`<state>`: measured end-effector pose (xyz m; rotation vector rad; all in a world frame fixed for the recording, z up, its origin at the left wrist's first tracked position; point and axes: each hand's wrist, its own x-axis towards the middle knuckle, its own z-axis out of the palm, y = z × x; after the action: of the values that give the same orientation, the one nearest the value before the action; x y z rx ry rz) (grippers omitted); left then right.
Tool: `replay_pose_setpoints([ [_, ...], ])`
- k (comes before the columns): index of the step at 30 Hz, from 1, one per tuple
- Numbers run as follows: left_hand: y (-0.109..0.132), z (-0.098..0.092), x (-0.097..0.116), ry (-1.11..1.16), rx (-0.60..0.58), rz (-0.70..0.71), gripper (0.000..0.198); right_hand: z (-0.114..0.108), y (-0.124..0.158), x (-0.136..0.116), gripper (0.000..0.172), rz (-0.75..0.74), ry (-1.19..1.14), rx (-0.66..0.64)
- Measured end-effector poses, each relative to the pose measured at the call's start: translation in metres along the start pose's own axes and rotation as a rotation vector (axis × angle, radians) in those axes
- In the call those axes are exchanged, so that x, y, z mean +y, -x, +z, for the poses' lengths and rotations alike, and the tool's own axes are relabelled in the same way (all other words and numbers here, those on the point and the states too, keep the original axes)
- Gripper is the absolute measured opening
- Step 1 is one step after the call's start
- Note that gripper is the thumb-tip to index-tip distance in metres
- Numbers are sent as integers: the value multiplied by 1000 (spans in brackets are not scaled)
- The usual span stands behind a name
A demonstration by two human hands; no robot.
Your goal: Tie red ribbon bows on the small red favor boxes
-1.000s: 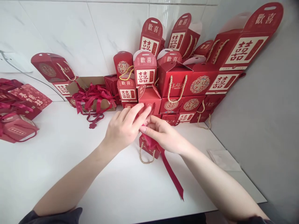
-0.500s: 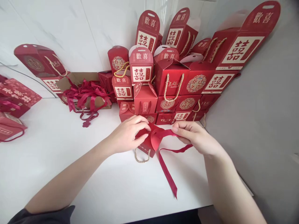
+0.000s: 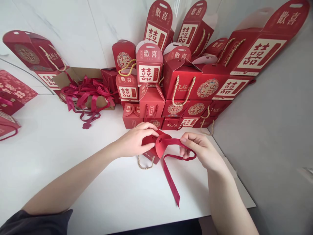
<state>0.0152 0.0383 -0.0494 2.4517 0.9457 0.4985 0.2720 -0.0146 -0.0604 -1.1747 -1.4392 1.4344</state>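
Note:
A small red gift box (image 3: 151, 156) lies on the white table, with a twisted gold rope handle (image 3: 146, 167) hanging from its near side. My left hand (image 3: 137, 139) grips the box from the left, fingers over its top and thumb on the near edge. A rounded flap (image 3: 159, 148) with a hole sticks up at its right end. From beside that hole a red ribbon (image 3: 172, 182) runs to my right hand (image 3: 199, 148). Thumb and forefinger pinch it there; the ribbon loops back below the fingers, and its loose tail trails towards the front.
Behind stand stacked red gift boxes (image 3: 182, 81) with rope handles. An open cardboard box (image 3: 107, 105) at left overflows with red ribbons (image 3: 84, 93). More red packages (image 3: 17, 91) stand at the far left. A grey wall (image 3: 276, 137) bounds the right side.
My right hand still pinches the ribbon, its lower fingers now opened out so the looped part shows. The left hand stays on the gift box. The whole view has shifted slightly.

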Motion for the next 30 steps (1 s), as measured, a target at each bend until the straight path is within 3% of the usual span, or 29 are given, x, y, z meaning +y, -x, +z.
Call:
replay_pose_setpoints([
  [7,-4,10,-2,105,51,-3,25,15,-9,9,24,45,-73,-59],
  [12,0,25,2,239,214,-66,26,19,-12,10,38,-33,116,9],
  [17,12,40,3,252,370,-100,29,19,-17,16,39,-63,117,-53],
  [23,16,50,2,254,394,-145,32,19,-18,24,38,-13,166,-74],
  [30,15,47,14,205,346,-151,34,16,-11,16,36,-39,331,-50],
])
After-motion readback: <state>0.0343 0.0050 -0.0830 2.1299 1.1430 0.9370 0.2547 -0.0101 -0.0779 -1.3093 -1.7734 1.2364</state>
